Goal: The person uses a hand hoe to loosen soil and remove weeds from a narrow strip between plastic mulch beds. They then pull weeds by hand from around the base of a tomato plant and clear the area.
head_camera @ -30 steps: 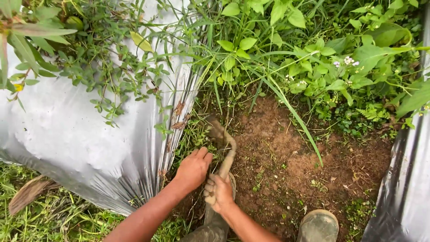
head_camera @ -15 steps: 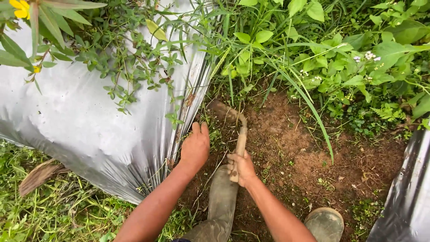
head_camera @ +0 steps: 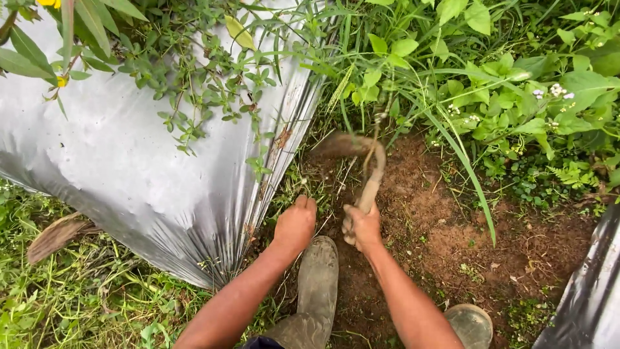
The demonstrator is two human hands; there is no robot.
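Hand hoe (head_camera: 365, 169), a short tool with a pale wooden handle and a curved, soil-caked blade, sits raised over the bare brown earth (head_camera: 445, 232) just ahead of the person's boots. The right hand (head_camera: 361, 226) has its fingers wrapped tight around the handle's lower end. The left hand (head_camera: 295, 223) is down at ground level beside it, fingers curled into the short grass and weeds at the edge of the plastic sheet (head_camera: 129, 168); whether they actually pinch a stem I cannot tell.

The blade looks blurred, and the left hand lies near its path, so a stray stroke could nick the knuckles. The blade tip is also close to the sheet's pleated edge, and the thin film would likely tear if caught. The left boot (head_camera: 316, 278) is just behind both hands and could be struck by a pull drawn too far.

The sheet is silvery, glossy and creased into fine folds. The soil is crumbly and reddish-brown, threaded with roots. Dense leafy weeds (head_camera: 491, 84) with tiny white flowers crowd the far side.
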